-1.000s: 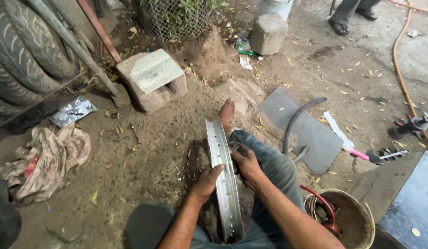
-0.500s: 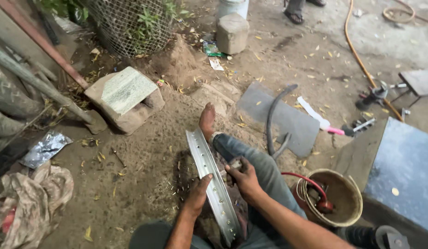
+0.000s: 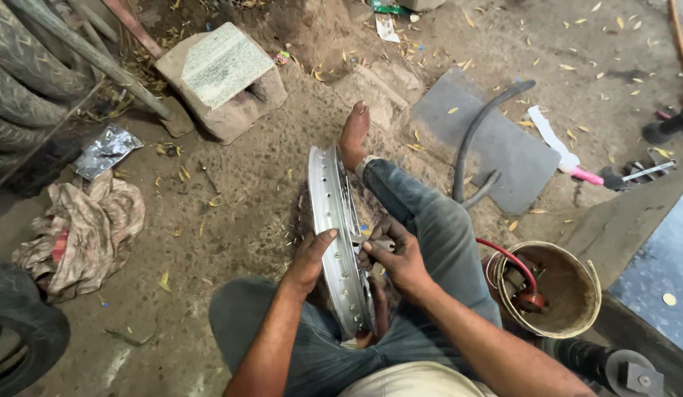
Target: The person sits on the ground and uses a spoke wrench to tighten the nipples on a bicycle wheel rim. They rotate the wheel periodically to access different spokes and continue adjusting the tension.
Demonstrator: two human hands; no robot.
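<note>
Where bucket crowds: rim, hose.

The dirt floor is carrying a stone block, a crumpled rag, a grey slab and a bucket.

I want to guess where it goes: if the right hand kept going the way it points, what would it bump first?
Probably the metal wheel rim; the right hand points left at it, almost touching.
</note>
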